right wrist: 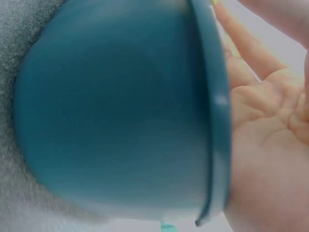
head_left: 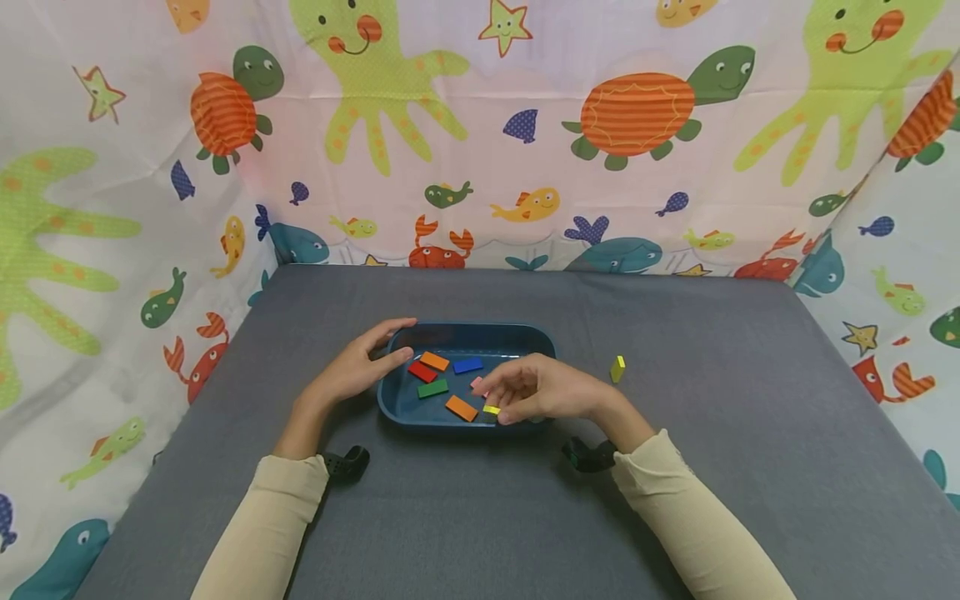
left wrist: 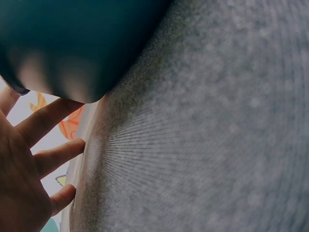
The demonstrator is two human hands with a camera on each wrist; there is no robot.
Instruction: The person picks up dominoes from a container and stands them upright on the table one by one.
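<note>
A dark blue tray (head_left: pixel 403 402) holds several small coloured blocks. On its floor lie a red block (head_left: pixel 422 371), orange blocks (head_left: pixel 461 408), a green block (head_left: pixel 432 388) and a blue block (head_left: pixel 468 365); a pink one (head_left: pixel 477 382) is partly covered by my fingers. My left hand (head_left: pixel 352 367) rests on the tray's left end, thumb over the rim, and the left wrist view shows its other fingers spread and straight along the outside. Over the tray's front right part, my right hand (head_left: pixel 547 387) pinches a yellow block (head_left: pixel 491 410) between thumb and fingertips.
Another yellow block (head_left: pixel 617 369) stands upright on the grey cloth-covered table (head_left: pixel 465 517), right of the tray. A curtain (head_left: pixel 480 125) printed with sea animals closes off the back and both sides. Dark wrist devices (head_left: pixel 347 464) sit beneath both wrists.
</note>
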